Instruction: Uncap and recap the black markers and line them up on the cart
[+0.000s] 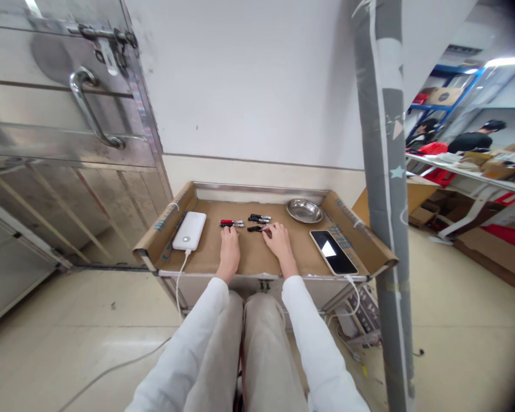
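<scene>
- Person seated at a low cardboard-lined tray table (249,260), both arms in white sleeves stretched forward onto it.
- Left hand (229,243) lies palm down on the cardboard, fingers loosely curled, grasping nothing; fingertips just short of the red-and-black pen-like piece (230,223), touching or not, cannot tell.
- Right hand (276,236) also palm down, fingers spread and relaxed, nothing clenched; its fingertips meet the small black piece (254,229) lying just left of them.
- More small black-and-silver pieces (260,218) sit just beyond the right fingertips, apart from the hand.
- White power bank (189,230) lies outward of the left hand, near the table's left wall, white cable (179,280) hanging off the near edge.
- Smartphone (333,252) rests outward of the right hand, screen up, lit.
- Round steel dish (304,210) sits beyond the right hand, at the far right corner.
- Grey padded post (384,171) stands right of the table.
</scene>
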{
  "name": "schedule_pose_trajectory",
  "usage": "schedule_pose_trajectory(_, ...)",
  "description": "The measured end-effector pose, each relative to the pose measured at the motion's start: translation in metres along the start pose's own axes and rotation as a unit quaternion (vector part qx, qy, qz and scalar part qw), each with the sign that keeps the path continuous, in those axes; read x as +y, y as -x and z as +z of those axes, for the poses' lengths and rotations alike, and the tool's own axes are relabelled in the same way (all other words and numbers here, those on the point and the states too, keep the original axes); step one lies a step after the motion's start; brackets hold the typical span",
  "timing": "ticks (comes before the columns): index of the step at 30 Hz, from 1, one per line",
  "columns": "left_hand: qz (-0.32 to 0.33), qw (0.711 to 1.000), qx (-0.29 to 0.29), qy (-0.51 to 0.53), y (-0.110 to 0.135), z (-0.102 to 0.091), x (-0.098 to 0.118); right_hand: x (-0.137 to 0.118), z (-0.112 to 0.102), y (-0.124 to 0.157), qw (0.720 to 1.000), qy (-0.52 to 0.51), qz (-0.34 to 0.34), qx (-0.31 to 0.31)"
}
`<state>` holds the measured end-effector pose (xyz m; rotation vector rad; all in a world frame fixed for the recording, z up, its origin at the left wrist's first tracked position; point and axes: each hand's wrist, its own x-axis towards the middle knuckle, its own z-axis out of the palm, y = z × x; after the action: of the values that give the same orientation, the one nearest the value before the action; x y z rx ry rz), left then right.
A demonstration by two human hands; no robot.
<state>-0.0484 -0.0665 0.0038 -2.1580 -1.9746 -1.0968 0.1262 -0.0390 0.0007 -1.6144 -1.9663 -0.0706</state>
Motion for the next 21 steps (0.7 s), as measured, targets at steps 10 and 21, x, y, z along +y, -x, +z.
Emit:
schedule_pose_trajectory(10,0.016,0.999,-0.028,0.000,-0.005,0.006,0.004,-0.001,-0.002,0.002,1.000,0.007,0.001,0.002)
schedule_pose_trajectory(21,0.080,0.990,-0.027,0.112,-0.018,0.021,-0.004,-0.001,0.000,0.001,1.000,-0.003,-0.003,0.005)
